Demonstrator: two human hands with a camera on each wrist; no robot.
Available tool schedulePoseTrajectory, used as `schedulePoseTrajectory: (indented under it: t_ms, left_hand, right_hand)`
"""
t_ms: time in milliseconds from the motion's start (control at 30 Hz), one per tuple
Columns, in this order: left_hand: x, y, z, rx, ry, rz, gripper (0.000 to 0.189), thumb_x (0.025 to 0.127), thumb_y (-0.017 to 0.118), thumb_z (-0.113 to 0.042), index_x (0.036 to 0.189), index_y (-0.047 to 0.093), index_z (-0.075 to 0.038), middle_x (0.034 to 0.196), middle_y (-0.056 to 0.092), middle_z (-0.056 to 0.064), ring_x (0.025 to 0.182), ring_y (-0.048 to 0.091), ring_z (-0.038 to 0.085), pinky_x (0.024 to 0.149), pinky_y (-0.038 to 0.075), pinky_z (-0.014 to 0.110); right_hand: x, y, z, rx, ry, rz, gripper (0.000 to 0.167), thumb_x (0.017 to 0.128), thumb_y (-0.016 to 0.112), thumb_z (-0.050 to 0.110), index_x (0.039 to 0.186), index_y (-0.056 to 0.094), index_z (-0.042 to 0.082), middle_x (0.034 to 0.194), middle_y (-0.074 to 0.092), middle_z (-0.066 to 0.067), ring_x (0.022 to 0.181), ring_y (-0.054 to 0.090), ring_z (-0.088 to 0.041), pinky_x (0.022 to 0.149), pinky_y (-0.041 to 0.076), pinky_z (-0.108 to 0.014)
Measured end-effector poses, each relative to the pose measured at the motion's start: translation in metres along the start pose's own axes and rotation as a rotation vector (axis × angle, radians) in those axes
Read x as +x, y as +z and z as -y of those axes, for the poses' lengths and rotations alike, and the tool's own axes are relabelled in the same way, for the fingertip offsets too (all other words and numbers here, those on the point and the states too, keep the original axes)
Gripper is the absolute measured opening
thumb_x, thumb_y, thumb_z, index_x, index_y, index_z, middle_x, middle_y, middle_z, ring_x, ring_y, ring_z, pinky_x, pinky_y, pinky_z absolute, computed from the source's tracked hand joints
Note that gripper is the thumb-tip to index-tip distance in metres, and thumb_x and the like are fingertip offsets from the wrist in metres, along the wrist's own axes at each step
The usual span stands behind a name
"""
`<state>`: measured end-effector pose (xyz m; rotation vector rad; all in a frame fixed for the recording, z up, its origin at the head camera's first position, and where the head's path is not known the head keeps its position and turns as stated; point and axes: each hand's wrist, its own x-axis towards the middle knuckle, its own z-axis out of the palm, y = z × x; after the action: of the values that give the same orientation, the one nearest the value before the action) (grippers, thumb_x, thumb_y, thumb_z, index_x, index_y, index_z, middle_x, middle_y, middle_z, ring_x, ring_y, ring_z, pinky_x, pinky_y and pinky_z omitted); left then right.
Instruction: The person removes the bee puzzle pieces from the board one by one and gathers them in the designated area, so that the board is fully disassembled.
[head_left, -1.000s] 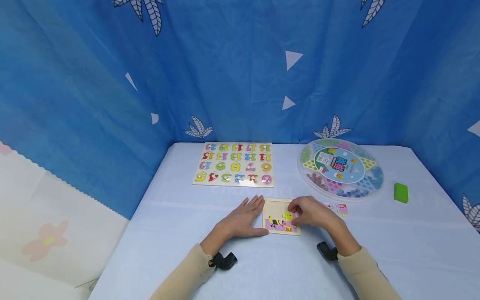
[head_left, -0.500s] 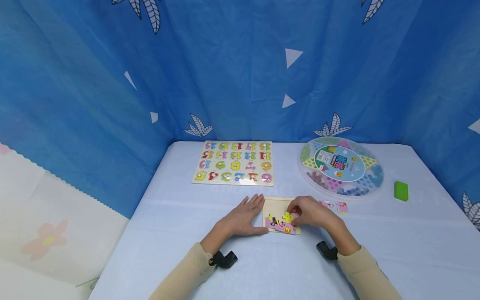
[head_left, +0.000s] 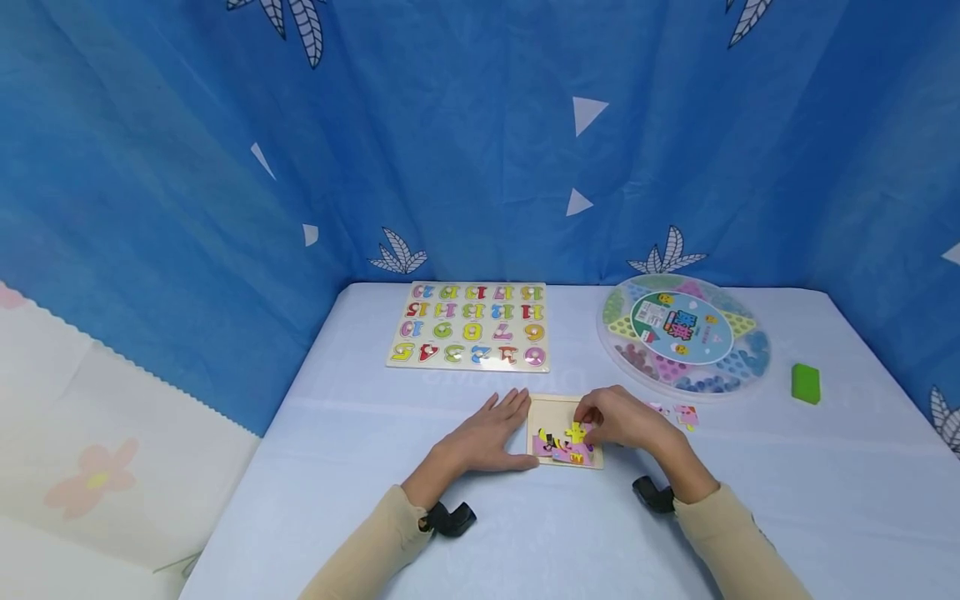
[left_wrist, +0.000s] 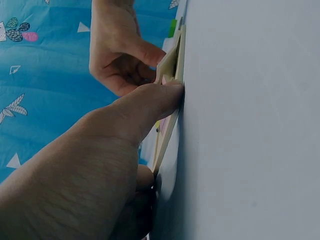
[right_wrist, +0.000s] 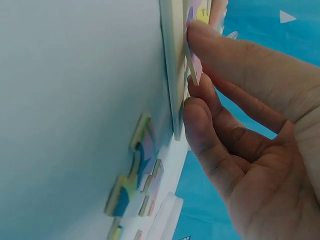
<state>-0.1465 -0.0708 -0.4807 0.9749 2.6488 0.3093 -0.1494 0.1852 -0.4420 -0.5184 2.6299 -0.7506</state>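
A shallow wooden puzzle tray (head_left: 551,408) lies on the table, its lower part holding pink and yellow puzzle pieces with a black-striped figure. My left hand (head_left: 483,437) rests along the tray's left side, fingers straight, thumb (left_wrist: 167,95) on the near corner of the rim. At the tray's right side, my right hand (head_left: 618,421) pinches a pink jigsaw puzzle piece (right_wrist: 196,72) between thumb and fingertips. That piece leans up at an angle beside the tray rim in the right wrist view. My right fingers hide part of the pieces from above.
Several loose puzzle pieces (head_left: 686,415) lie right of the tray. Behind stand a number board (head_left: 468,327) on the left and a round, lidded bead game box (head_left: 682,333) on the right. A green block (head_left: 806,383) sits farther right. Blue curtains hang behind the table.
Pieces that lay flat in the tray have shifted and tilted. The lower one overlapped the near rim half a second ago and now sits back inside. My left hand stays put.
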Motion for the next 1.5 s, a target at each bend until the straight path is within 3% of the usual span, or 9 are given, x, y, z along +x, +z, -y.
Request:
schedulePoseTrajectory:
  t_ms: [367,733,967,1300,1500]
  left_hand:
    - [0.002,0.000,0.003,0.016,0.007,-0.016,0.098,0.087,0.049,-0.069,0.157,0.014,-0.009,0.165,0.007,0.001,0.153,0.004,0.015,0.126,0.008,0.038]
    - [0.003,0.002,0.001,0.003,-0.001,-0.015,0.099,0.087,0.049,-0.070,0.157,0.015,-0.009,0.165,0.009,0.001,0.153,0.005,0.014,0.126,0.008,0.038]
    - [0.002,0.000,0.000,0.005,0.008,-0.012,0.099,0.087,0.049,-0.070,0.156,0.015,-0.008,0.165,0.009,0.001,0.153,0.005,0.015,0.126,0.009,0.038]
    - [0.003,0.000,0.002,-0.006,0.011,-0.006,0.098,0.087,0.049,-0.070,0.157,0.014,-0.009,0.165,0.008,0.002,0.153,0.004,0.015,0.126,0.009,0.039]
    - [0.002,-0.002,0.001,-0.016,0.002,-0.001,0.098,0.087,0.051,-0.069,0.157,0.015,-0.009,0.165,0.009,0.001,0.153,0.005,0.015,0.126,0.009,0.039]
  right_hand:
    - [0.000,-0.002,0.000,0.016,0.005,0.001,0.020,0.078,0.081,0.012,0.096,0.073,0.016,0.080,0.062,0.006,0.075,0.052,-0.012,0.068,0.049,-0.022]
    - [-0.002,-0.004,-0.001,-0.029,-0.034,-0.120,0.018,0.079,0.079,0.009,0.096,0.074,0.013,0.079,0.061,0.005,0.071,0.050,-0.011,0.063,0.049,-0.019]
    - [-0.002,-0.001,0.000,-0.037,0.033,-0.059,0.025,0.078,0.081,0.012,0.100,0.072,0.015,0.083,0.061,0.005,0.077,0.051,-0.013,0.070,0.051,-0.023]
    - [-0.005,0.001,0.011,-0.145,-0.002,-0.056,0.019,0.079,0.079,0.008,0.093,0.069,0.018,0.076,0.056,0.006,0.073,0.049,-0.012,0.065,0.048,-0.023]
    - [-0.006,0.001,0.013,-0.188,0.007,-0.064,0.023,0.078,0.080,0.010,0.097,0.070,0.018,0.079,0.061,0.006,0.074,0.051,-0.012,0.069,0.051,-0.026]
